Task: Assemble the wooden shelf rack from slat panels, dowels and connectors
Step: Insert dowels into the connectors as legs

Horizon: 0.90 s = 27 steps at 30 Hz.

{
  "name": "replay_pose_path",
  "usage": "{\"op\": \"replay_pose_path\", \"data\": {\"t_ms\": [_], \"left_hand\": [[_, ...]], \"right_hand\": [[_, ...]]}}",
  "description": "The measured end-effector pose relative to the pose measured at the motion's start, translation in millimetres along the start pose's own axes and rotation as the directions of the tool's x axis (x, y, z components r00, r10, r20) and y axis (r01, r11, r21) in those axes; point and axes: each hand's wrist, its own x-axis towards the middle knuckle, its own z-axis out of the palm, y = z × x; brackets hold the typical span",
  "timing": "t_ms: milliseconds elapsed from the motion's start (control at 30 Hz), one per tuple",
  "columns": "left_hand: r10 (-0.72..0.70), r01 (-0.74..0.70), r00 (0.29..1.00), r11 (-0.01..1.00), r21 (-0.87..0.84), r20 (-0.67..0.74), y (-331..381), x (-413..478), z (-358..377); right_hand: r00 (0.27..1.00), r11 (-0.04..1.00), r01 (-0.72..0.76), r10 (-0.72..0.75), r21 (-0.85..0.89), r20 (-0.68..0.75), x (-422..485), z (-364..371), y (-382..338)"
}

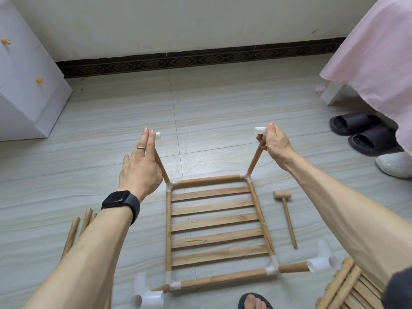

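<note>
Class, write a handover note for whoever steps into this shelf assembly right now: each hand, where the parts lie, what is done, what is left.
Left hand: open, straight fingers against the far-left connector.
Right hand: pinches the far-right connector.
Parts: first slat panel flat on the floor; mallet to its right; loose dowels at left; second slat panel at lower right.
Done: four corner dowels stand in it, each capped with a connector.
Left: probably fitting the second slat panel and loose dowels.
</note>
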Motion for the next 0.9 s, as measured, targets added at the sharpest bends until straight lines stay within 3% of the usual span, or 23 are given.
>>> {"op": "replay_pose_path", "data": {"t_ms": [167,333,467,633,767,900], "left_hand": [[0.003,-0.004,1.000,1.000,0.021,0.020,-0.8,0.2,-1.3],[-0.008,0.003,0.996,0.998,0.067,0.088,3.9,-2.1,-8.6],[0.005,-0.010,0.998,0.997,0.081,0.060,15.2,-17.4,-26.7],[0.044,-0.042,0.999,0.986,-0.164,0.010,8.4,-72.5,-42.2],[-0.089,0.138,0.986,0.917,-0.375,0.144,-10.8,-127.7,-36.8],[-0.167,0.322,0.939,0.740,-0.591,0.302,-14.7,-188.8,-22.7]], "right_hand": [[0.999,1.000,-0.012,0.012,-0.011,0.031,-3.7,-4.0,4.1],[0.996,0.987,-0.044,0.055,-0.153,0.073,-10.6,-7.5,-5.4],[0.976,0.977,-0.187,0.196,-0.098,0.097,-20.5,-19.4,-21.1],[0.963,0.964,-0.254,0.244,0.080,0.119,-86.5,-46.9,-24.0],[0.965,0.969,-0.198,0.168,0.144,0.201,-166.3,-73.8,-19.2],[0.983,0.996,-0.090,0.084,0.026,0.161,-235.6,-86.2,-0.4]]}}
